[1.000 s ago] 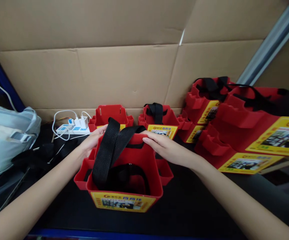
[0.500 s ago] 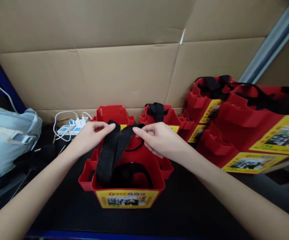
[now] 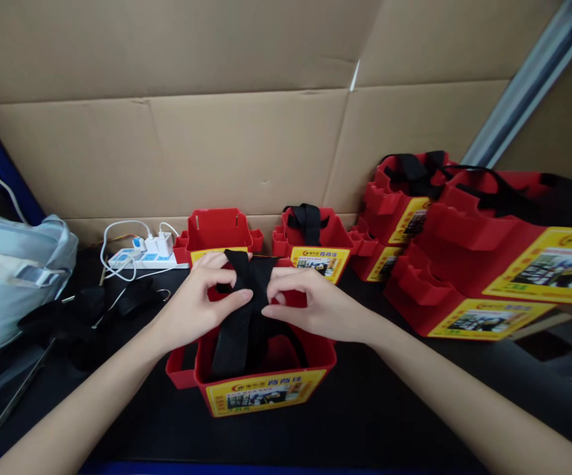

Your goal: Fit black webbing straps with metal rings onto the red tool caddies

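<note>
A red plastic holder [image 3: 266, 376] with a yellow label stands on the black table in front of me. A black webbing strap [image 3: 239, 316] runs over its open top. My left hand [image 3: 196, 307] pinches the strap from the left, thumb and fingers closed on it. My right hand [image 3: 310, 303] pinches the same strap from the right, fingertips meeting the left hand over the middle of the holder.
Two more red holders [image 3: 219, 231] [image 3: 315, 241] stand behind, against the cardboard wall [image 3: 246, 145]. A pile of red holders [image 3: 468, 244] lies on the right. A white power strip [image 3: 142, 254] with cables, loose black straps [image 3: 88, 310] and a pale bag [image 3: 8, 277] lie at the left.
Both hands moved from the holder's back rim inward and down, gathering the black strap together over the middle. The holder shifted slightly toward me.
</note>
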Tool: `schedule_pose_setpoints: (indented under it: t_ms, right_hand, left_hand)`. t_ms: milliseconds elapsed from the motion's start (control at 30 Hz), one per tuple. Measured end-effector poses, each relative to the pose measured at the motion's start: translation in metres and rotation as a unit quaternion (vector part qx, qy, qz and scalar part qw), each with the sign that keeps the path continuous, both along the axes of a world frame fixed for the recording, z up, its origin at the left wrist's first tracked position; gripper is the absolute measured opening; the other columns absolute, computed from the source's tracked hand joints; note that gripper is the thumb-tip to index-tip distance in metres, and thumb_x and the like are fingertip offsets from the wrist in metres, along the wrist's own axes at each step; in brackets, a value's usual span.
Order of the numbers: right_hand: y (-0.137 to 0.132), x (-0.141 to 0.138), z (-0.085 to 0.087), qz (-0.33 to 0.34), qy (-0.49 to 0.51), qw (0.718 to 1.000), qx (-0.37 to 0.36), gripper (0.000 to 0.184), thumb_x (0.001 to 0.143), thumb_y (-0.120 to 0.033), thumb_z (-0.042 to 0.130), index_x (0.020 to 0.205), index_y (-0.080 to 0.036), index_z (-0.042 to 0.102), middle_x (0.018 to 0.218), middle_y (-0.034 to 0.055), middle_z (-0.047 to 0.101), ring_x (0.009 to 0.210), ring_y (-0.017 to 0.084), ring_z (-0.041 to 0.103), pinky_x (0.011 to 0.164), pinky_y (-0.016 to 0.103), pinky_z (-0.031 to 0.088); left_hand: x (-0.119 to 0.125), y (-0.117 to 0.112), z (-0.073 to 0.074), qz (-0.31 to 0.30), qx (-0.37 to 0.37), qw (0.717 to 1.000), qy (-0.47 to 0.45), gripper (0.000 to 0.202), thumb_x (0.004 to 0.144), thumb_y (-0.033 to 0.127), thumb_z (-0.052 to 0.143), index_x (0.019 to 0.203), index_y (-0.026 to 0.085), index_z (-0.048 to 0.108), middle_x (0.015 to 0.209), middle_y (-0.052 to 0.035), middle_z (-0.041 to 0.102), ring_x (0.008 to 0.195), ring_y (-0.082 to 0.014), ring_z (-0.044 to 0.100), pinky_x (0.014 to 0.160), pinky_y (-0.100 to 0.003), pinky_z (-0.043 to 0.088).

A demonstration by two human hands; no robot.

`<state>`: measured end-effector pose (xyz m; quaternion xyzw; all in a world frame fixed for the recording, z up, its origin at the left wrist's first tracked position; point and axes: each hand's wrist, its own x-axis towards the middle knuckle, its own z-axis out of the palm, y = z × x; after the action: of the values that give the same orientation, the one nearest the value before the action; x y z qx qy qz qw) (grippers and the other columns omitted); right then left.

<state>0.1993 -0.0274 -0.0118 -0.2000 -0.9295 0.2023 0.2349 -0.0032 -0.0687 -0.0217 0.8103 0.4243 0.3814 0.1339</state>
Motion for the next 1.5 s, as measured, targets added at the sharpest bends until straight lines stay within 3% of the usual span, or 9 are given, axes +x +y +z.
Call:
schedule_pose_setpoints:
  t_ms: [233,533,633,733,933,1100,1200,1300,1500]
  right_hand:
    - [0.004,0.008,0.004,0.078,-0.106,0.989,0.069,0.021,0.084,-0.024,0.048,0.067,-0.015,0.055,0.062,-0.0017,0.045,0.062,0.009,0.041,0.068,0.026,0.035]
    - [-0.025,0.031,-0.002,-0.166,-0.09,0.953,0.237,0.014,0.079,-0.031,0.056,0.073,-0.018,0.055,0.083,0.0048,0.052,0.082,0.018,0.047,0.077,0.033,0.037]
    - [-0.042,0.036,0.0,-0.117,-0.064,0.968,0.212,0.015,0.082,-0.033,0.052,0.082,-0.018,0.056,0.095,0.0067,0.054,0.091,0.017,0.049,0.08,0.03,0.039]
    - [-0.057,0.029,-0.01,-0.026,-0.105,0.975,0.192,0.031,0.081,-0.042,0.053,0.101,-0.019,0.055,0.105,0.0075,0.056,0.095,0.018,0.051,0.084,0.03,0.039]
    - [-0.064,0.022,-0.033,-0.022,-0.193,0.961,0.196,0.013,0.086,-0.018,0.045,0.093,-0.019,0.056,0.073,0.0009,0.062,0.06,0.012,0.053,0.055,0.023,0.036]
    - [-0.047,0.059,0.011,-0.082,-0.067,0.979,0.174,0.013,0.086,-0.023,0.048,0.094,-0.018,0.056,0.08,0.0014,0.064,0.066,0.01,0.057,0.06,0.02,0.04]
    - [-0.021,0.079,0.051,-0.164,-0.005,0.966,0.201,0.02,0.082,-0.032,0.054,0.095,-0.019,0.058,0.084,0.0013,0.065,0.069,0.013,0.06,0.062,0.022,0.043]
    - [0.017,0.088,0.082,-0.225,-0.026,0.945,0.236,0.027,0.08,-0.04,0.054,0.097,-0.019,0.059,0.088,0.003,0.065,0.072,0.017,0.06,0.064,0.026,0.044]
    - [0.086,0.092,0.088,-0.255,-0.132,0.921,0.262,0.023,0.082,-0.036,0.049,0.095,-0.019,0.059,0.087,0.0049,0.065,0.069,0.016,0.058,0.06,0.025,0.04]
  left_hand:
    - [-0.001,-0.005,0.0,-0.004,0.01,0.99,0.141,0.028,0.081,0.038,0.051,0.064,0.017,0.061,0.093,-0.0059,0.051,0.095,-0.0209,0.044,0.088,-0.041,0.035]
    - [-0.007,-0.031,-0.021,0.176,0.133,0.958,0.183,0.022,0.079,0.037,0.053,0.078,0.017,0.062,0.128,-0.0072,0.041,0.116,-0.025,0.042,0.098,-0.04,0.037]
    - [-0.01,-0.046,-0.027,0.245,0.158,0.944,0.154,0.026,0.075,0.044,0.057,0.082,0.019,0.061,0.121,-0.0067,0.046,0.11,-0.026,0.046,0.093,-0.043,0.04]
    - [-0.011,-0.051,-0.03,0.225,0.136,0.95,0.172,0.018,0.078,0.039,0.055,0.074,0.023,0.062,0.115,-0.0029,0.051,0.11,-0.0254,0.045,0.092,-0.044,0.039]
    - [-0.017,-0.051,-0.036,0.172,0.113,0.976,0.071,0.018,0.076,0.034,0.059,0.092,0.027,0.059,0.122,-0.0018,0.048,0.112,-0.0239,0.046,0.095,-0.043,0.039]
    - [-0.03,-0.03,-0.063,0.201,0.171,0.957,-0.123,0.024,0.085,0.024,0.044,0.109,0.023,0.048,0.124,-0.0066,0.046,0.118,-0.0217,0.042,0.099,-0.042,0.037]
    - [-0.027,-0.004,-0.089,0.12,0.09,0.988,0.04,0.024,0.085,0.025,0.043,0.108,0.023,0.052,0.123,-0.0074,0.046,0.114,-0.0216,0.047,0.097,-0.041,0.04]
    - [-0.017,0.017,-0.116,0.032,0.036,0.981,0.188,0.028,0.084,0.024,0.044,0.109,0.021,0.053,0.125,-0.0084,0.045,0.115,-0.0232,0.045,0.097,-0.043,0.04]
    - [-0.017,0.032,-0.14,-0.002,0.024,0.977,0.21,0.032,0.085,0.026,0.042,0.116,0.021,0.05,0.126,-0.0082,0.046,0.116,-0.0223,0.045,0.097,-0.043,0.041]
